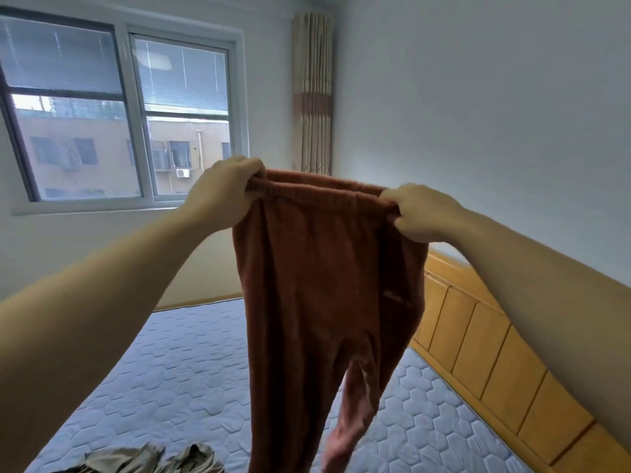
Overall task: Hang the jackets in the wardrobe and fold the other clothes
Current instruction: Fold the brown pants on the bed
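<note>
A: The lower part of the frame is filled by the quilted mattress (177,370), and it is bordered at the lower right by the wooden headboard (478,339).

B: And above it, in the upper left, the window (126,114) is seen, with a gathered curtain (312,97) hung just right of it at the top centre.

A: Centre frame now: the rust-brown trousers (324,302) are held up in the air by the waistband, the legs left hanging down toward the mattress.

B: The waistband is stretched out flat between both hands. Its left end is clamped in the closed left hand (222,196).

A: And the right end is pinched tight in the right hand (418,213), fingers curled around the elastic.

B: At the bottom edge, left of the hanging legs, an olive-green garment (146,460) is seen crumpled on the mattress, well apart from both hands.
</note>
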### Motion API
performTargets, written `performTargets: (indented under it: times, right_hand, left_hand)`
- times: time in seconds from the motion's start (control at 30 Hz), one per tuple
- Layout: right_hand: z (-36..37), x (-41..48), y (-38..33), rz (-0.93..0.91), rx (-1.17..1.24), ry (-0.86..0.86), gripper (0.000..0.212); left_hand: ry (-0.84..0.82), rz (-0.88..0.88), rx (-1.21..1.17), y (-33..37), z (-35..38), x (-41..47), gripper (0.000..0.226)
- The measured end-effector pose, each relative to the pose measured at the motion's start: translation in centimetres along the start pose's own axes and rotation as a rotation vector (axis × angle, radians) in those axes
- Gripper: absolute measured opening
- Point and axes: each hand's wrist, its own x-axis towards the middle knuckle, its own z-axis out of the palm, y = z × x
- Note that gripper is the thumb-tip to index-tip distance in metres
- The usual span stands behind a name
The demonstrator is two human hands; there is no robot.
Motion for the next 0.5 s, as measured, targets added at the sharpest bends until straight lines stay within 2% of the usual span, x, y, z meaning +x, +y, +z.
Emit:
performTargets:
  times: [0.07,0.13,0.27,0.33,0.5]
  right_hand:
    - [-0.7,-0.1,0.0,-0.027,-0.103,-0.106,0.012]
    - [-1.0,-0.3,0.0,-0.023,-0.195,-0.039,0.020]
    - [-0.9,-0.7,0.2,0.036,-0.136,-0.021,0.035]
    - [-1.2,-0.9,0.3,0.065,-0.131,-0.004,0.041]
    - [-1.2,-1.4,0.7,0.113,-0.169,0.040,0.046]
  left_hand:
    - [-0.146,-0.056,-0.005,0.3,0.7,-0.7,0.012]
    - [-0.234,-0.150,-0.049,0.1,1.4,-1.2,0.025]
    - [-0.139,-0.351,-0.176,-0.2,1.7,-0.9,0.021]
    - [-0.192,-0.358,-0.222,0.2,1.9,-0.9,0.025]
    - [-0.367,-0.226,-0.263,1.8,2.0,-1.0,0.044]
